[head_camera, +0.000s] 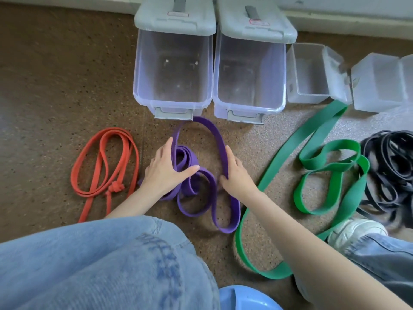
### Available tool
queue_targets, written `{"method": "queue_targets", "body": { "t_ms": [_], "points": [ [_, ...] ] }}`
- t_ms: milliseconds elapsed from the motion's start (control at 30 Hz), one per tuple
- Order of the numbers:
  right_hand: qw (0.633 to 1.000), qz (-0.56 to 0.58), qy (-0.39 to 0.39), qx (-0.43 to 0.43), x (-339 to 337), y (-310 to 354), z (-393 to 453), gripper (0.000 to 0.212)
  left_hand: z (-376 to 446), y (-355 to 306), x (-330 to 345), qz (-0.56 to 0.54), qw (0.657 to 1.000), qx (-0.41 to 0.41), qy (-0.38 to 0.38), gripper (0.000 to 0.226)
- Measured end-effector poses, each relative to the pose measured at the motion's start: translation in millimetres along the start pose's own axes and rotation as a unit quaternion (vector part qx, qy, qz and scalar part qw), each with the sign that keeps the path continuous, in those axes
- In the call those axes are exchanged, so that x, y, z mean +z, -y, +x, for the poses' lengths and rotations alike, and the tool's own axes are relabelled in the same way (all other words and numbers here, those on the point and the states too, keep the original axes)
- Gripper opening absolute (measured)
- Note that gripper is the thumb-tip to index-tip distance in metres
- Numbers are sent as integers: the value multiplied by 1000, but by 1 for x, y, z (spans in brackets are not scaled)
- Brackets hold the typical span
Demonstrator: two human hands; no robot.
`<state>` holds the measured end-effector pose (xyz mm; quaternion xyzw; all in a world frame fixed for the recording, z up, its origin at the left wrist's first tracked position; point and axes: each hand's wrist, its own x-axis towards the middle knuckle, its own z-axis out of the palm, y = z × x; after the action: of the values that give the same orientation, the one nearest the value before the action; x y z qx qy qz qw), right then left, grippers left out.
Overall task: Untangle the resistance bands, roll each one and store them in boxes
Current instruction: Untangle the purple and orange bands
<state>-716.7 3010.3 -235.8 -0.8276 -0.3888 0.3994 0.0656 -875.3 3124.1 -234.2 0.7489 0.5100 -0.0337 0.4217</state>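
Denim-clad knees point(100, 265) frame the speckled floor point(55, 97), where the looped purple rubber band point(214, 139) lies before two clear lidded plastic boxes point(174, 99). Left hand point(165, 171) rests flat, fingers spread, on its coils; right hand point(234, 175) pinches one strand.

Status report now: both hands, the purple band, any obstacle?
Left hand pressing the coiled purple band; right hand gripping its loop. Boxes open. Orange band knotted.
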Motion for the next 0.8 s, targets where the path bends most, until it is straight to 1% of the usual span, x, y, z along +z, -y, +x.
{"method": "queue_targets", "body": {
  "t_ms": [100,233,300,400,467,500,567,667,733,800],
  "points": [
    [1000,15,16,13,8,9,4,69,0,0,1,-42,999,-21,-10,93],
    [995,28,82,-45,45,21,-16,56,0,5,4,8,999,1,45,74],
    [995,78,67,-13,51,12,-20,54,0,3,2,-10,999,-2,40,68],
    [991,121,26,52,43,-5,-18,45,-3,0,-4,-5,1000,-5,-13,60],
    [986,142,0,82,35,-12,-18,42,-7,-6,-7,31,998,30,-35,55],
    [983,157,-11,94,32,-13,-18,41,-10,-11,-9,48,997,55,-32,52],
    [976,191,-23,104,27,-14,-18,38,-12,-26,-15,74,992,97,15,51],
    [961,255,-36,102,18,-12,-18,33,-16,-57,-31,103,980,122,117,50],
    [952,287,-46,96,8,-11,-18,31,-19,-79,-46,132,969,134,159,46],
    [949,298,-57,90,-7,-11,-18,29,-22,-102,-62,189,951,153,194,42]
  ]
}}
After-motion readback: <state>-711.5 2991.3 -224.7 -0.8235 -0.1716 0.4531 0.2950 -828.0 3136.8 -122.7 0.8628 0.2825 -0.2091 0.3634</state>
